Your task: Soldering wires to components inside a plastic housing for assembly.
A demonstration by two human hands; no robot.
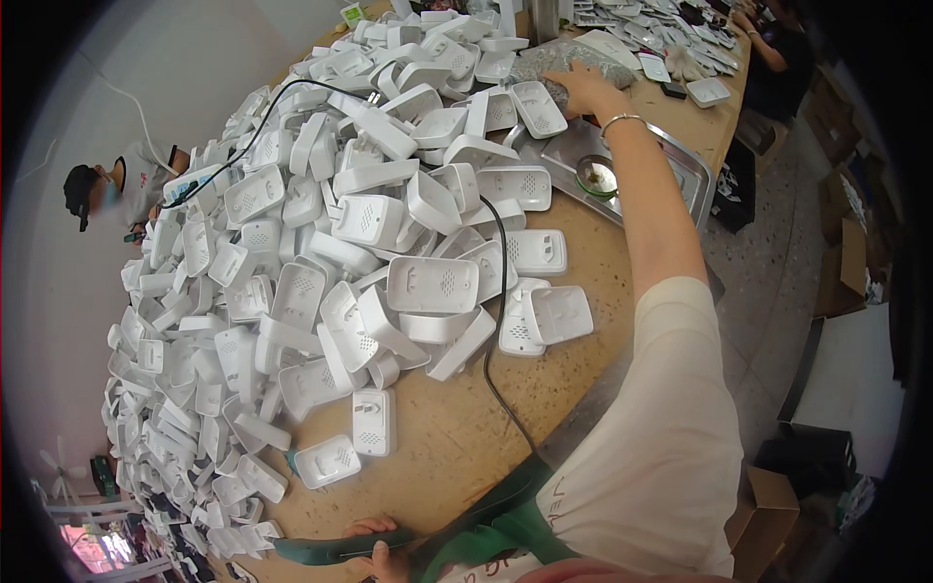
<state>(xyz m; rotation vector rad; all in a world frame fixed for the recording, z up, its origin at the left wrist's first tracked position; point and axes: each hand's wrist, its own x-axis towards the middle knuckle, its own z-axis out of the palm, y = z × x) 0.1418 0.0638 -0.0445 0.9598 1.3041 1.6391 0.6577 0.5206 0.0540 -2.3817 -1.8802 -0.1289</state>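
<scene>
My right hand (588, 89) reaches out to the far right and rests over a clear plastic bag (530, 63) full of small grey pieces, too small to name. Its fingers look apart, though some tips dip out of sight. Below that wrist lies a metal tray (685, 160) with a small round dish (596, 176) in it. Near the lower edge, my left hand (384, 554) is closed around a long dark green handle-shaped tool (326, 550). Closest to this tool are loose white plastic casings (328, 461), one lying open side up.
A large heap of white casings (432, 284) covers the left of the brown table (437, 428). A black cord (502, 321) crosses it toward me. Other people (782, 58) sit or stand at the far right and left (121, 185). Cardboard boxes (763, 520) stand on the floor at right.
</scene>
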